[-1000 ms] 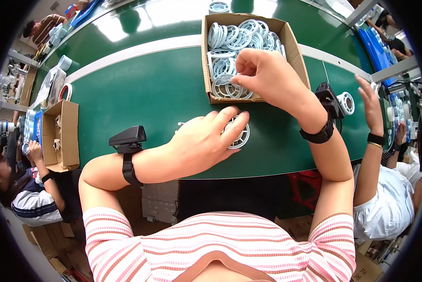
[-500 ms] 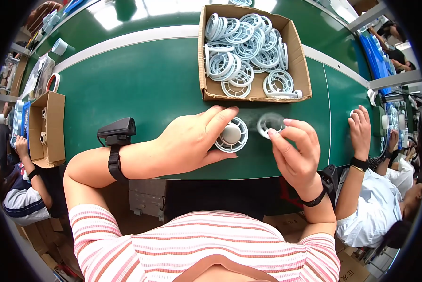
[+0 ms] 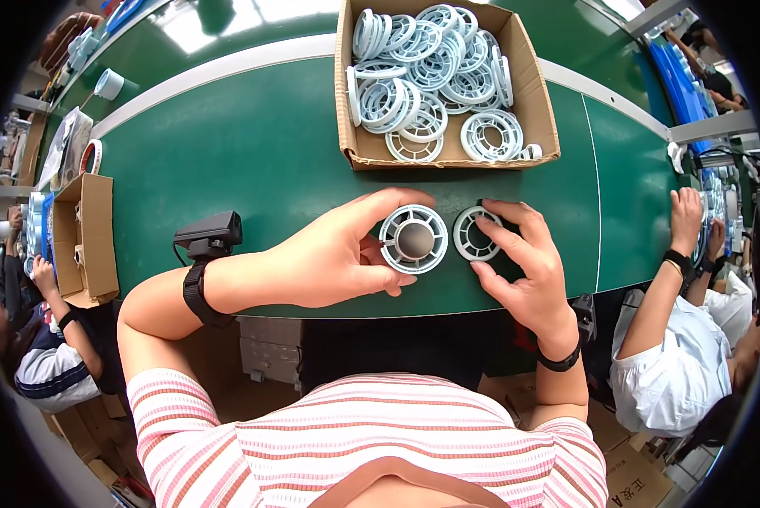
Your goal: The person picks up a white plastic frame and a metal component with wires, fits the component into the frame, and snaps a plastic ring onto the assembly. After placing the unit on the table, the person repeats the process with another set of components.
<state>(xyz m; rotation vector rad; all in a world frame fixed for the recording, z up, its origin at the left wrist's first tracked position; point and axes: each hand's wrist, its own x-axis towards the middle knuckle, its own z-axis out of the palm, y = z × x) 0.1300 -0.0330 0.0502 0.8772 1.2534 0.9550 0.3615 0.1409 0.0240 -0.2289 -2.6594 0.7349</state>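
Note:
My left hand (image 3: 333, 254) is closed around the left side of a pale blue spoked plastic wheel (image 3: 432, 255), its thumb low and forefinger over the top. A round, dull grey piece (image 3: 414, 240) fills the middle of that wheel. Just to the right, my right hand (image 3: 528, 262) has fingertips on a smaller pale ring (image 3: 462, 244) with short inner spokes, thumb bent toward its lower edge. The ring and the wheel are side by side with a narrow gap between them, above the green table (image 3: 245, 165).
An open cardboard box (image 3: 448, 163) full of similar spoked rings (image 3: 435, 63) stands just beyond my hands. At left are a smaller carton (image 3: 99, 241) and a tape roll (image 3: 92, 157). Co-workers' hands show at the right (image 3: 686, 216) and left (image 3: 45, 275).
The ring in my right hand, blurred by motion before, is now sharp and lower, with my fingers reaching over it. My left hand still holds the wheel. The co-worker's right-side hand has shifted.

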